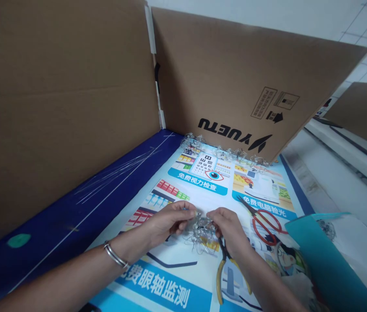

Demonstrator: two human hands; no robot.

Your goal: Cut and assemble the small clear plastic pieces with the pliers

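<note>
My left hand [170,219] and my right hand [229,227] meet over the printed poster [183,190]. Both pinch a small tangle of clear beads and thin wire [199,227] between their fingertips. Loose wire ends trail down from the tangle onto the poster. A silver bangle [115,255] sits on my left wrist. Yellow-handled pliers [224,268] lie just under my right hand. Red-handled scissors [261,219] lie to the right of it.
Tall cardboard walls [235,78] stand at the left and back. A row of clear bead pieces [229,152] lies along the back wall's foot. Straight thin wires [118,173] lie on the blue strip. A teal folder [320,255] is at the right.
</note>
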